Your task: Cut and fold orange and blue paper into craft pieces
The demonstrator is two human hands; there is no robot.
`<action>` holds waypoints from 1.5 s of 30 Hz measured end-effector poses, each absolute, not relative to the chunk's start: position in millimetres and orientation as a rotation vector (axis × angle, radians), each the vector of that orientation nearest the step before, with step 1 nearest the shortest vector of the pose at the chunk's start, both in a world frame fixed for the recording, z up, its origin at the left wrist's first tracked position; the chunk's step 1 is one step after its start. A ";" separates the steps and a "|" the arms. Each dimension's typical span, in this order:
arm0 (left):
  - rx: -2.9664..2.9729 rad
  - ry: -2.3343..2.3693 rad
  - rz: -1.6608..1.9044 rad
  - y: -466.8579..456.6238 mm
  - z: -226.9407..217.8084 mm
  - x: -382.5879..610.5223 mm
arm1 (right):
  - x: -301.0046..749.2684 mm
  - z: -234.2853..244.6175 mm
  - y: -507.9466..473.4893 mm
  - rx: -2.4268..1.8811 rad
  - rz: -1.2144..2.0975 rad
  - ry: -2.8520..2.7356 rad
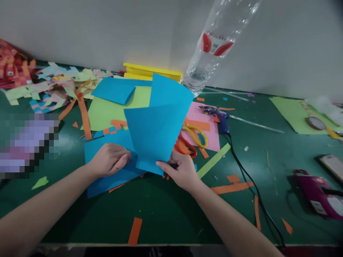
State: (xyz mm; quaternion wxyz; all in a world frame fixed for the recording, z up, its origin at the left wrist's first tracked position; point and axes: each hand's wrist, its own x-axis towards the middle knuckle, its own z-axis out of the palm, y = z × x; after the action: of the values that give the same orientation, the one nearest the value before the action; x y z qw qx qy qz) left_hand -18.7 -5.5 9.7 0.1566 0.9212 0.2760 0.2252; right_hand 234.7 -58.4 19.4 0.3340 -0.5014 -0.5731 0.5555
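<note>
Between the thumb and fingers of my right hand [183, 171] is a folded sheet of blue paper [157, 134], gripped at its lower right corner. It stands upright with its two flaps spread apart. My left hand [109, 160] is closed, its fingers curled, just left of the folded paper; whether anything is inside it is hidden. Beneath that hand another blue sheet [99, 185] lies on the table. Behind my right hand are scissors with a yellow handle [202, 137] and a red handle [189, 148], partly covered by the paper.
A clear water bottle [214, 46] stands tilted-looking behind the paper. To the right lie a blue glue gun [223, 121] with a black cord, a purple device [318, 194] and green paper [289, 116]. A phone [29, 142] is at left, near piled paper strips [53, 85].
</note>
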 end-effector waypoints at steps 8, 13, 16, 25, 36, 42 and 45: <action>2.651 0.657 0.729 -4.7 14.8 -12.5 | 229.8 22.1 -56.6 -1.387 1.373 -1.411; 2.819 0.494 0.702 -21.0 19.7 -1.4 | 232.1 22.7 -52.7 -1.439 1.224 -1.416; 2.806 0.496 0.673 -35.8 24.1 9.0 | 221.2 23.2 -57.4 -1.351 1.159 -1.352; 2.142 0.916 0.328 -43.0 33.5 20.8 | 174.5 26.8 -63.4 -1.163 1.273 -1.197; 1.850 0.864 0.514 -33.6 18.0 13.5 | 185.1 10.1 -44.1 -1.083 1.485 -1.333; 1.793 0.655 0.455 -31.0 23.1 7.4 | 186.5 7.8 -47.6 -0.867 1.528 -1.420; 1.764 0.601 0.452 -31.3 24.3 7.9 | 186.6 10.7 -48.7 -0.848 1.563 -1.437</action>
State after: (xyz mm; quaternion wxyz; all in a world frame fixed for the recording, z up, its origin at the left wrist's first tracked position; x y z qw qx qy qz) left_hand 7.9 -31.3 24.3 0.5745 0.7529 0.2567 0.1928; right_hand 186.6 -48.7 10.7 0.4147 -0.3376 -0.5720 0.6220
